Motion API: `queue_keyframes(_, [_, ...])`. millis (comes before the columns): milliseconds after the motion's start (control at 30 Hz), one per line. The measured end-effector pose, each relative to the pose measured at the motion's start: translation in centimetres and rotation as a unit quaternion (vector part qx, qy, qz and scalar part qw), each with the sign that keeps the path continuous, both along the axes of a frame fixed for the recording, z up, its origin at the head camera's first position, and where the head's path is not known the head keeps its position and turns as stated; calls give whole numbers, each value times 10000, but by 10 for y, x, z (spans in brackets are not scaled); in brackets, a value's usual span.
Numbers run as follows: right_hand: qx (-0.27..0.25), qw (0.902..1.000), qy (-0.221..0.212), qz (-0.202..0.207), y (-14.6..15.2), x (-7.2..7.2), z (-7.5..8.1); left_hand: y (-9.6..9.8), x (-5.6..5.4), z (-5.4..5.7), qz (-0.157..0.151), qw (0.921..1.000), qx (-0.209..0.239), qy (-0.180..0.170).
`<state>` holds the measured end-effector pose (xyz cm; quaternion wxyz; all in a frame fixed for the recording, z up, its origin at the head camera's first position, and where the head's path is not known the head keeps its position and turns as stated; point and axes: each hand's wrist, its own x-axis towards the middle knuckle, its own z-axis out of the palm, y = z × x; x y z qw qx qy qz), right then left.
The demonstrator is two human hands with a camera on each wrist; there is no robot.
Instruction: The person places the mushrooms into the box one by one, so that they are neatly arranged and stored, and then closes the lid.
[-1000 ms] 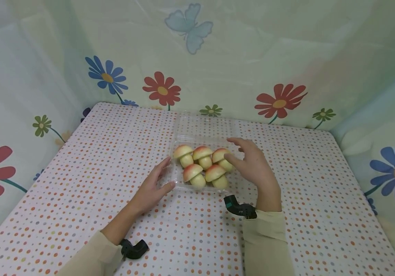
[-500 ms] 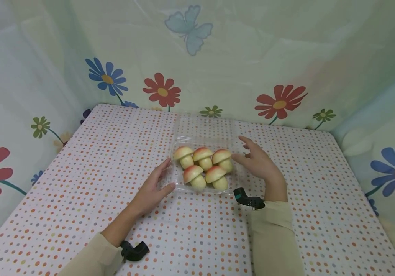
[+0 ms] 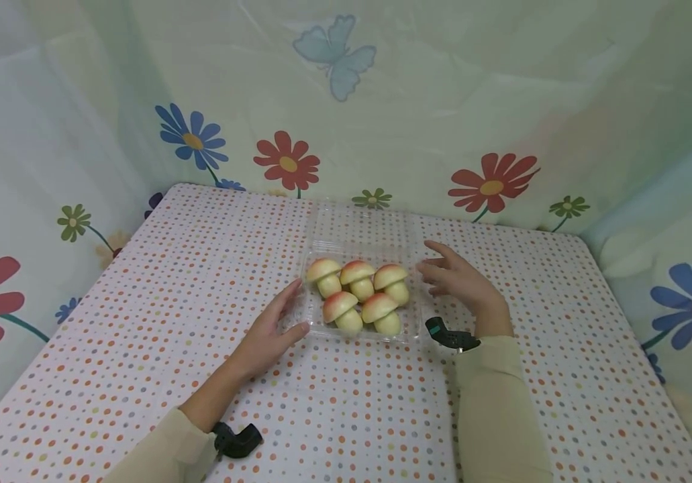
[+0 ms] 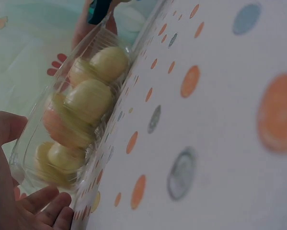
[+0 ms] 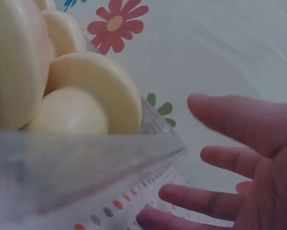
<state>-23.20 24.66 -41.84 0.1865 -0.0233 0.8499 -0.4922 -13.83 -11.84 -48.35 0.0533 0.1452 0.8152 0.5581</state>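
Note:
Several toy mushrooms (image 3: 338, 306) with red-tinged caps lie in two rows inside a clear plastic clamshell box (image 3: 395, 339). Its transparent lid (image 3: 360, 223) is folded back toward the rear. My left hand (image 3: 264, 339) sits at the box's left wall, thumb and fingers spread around the near-left corner. In the left wrist view, the left fingertips (image 4: 43, 197) are right at the box's end. My right hand (image 3: 463, 282) hovers just off the right wall with fingers extended and nothing in them. The right wrist view shows a gap between the right hand (image 5: 258, 163) and the box corner (image 5: 174, 143).
A dotted cloth (image 3: 333, 409) covers the table. Behind it hangs a curtain (image 3: 406, 114) printed with flowers and a butterfly, which also closes off both sides. Each wrist carries a black camera mount, such as the right mount (image 3: 451, 337).
My right hand has drawn back to the right, from over the rightmost mushroom to outside the box. The left hand stays at the left wall, and the mushrooms keep their places.

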Motion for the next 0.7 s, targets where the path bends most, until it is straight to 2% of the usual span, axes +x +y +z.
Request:
queue_keyframes(133, [-546,9984,-166,-56,2,-6,-6,1,1,1,4,10000,-22,-40])
queue_keyframes(300, [-841,9956,-396,-75,4,-16,-14,0,1,0,13,10000,-34,-64])
queue_keyframes(500, [-1710,9822,-772,-113,6,-26,-25,1,1,-1,2,10000,-41,-71])
queue_keyframes(700, [-2072,9740,-896,-187,7,-31,-28,2,0,-1,34,10000,-76,-29])
